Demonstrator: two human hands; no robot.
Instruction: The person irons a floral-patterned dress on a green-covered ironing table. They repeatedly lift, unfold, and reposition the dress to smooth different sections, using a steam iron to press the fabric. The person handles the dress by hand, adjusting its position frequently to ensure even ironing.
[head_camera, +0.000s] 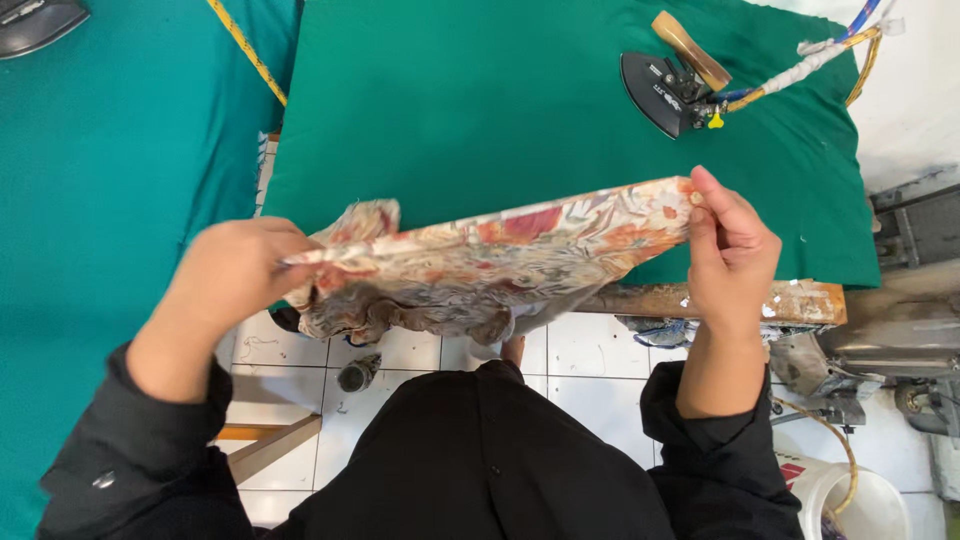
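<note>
**One floral cloth, stretched between two hands**

One patterned cloth (500, 255), orange, cream and grey, hangs in the air over the near edge of the green-covered table (480, 110). Its long axis runs left to right, rising slightly toward the right end. The left hand (235, 280) is clenched around the bunched left end; the right hand (730, 245) pinches the right corner between thumb and fingertips. One black iron (665, 90) sits on the table's far right, its nose pointing toward the near right, well apart from the cloth.
</note>
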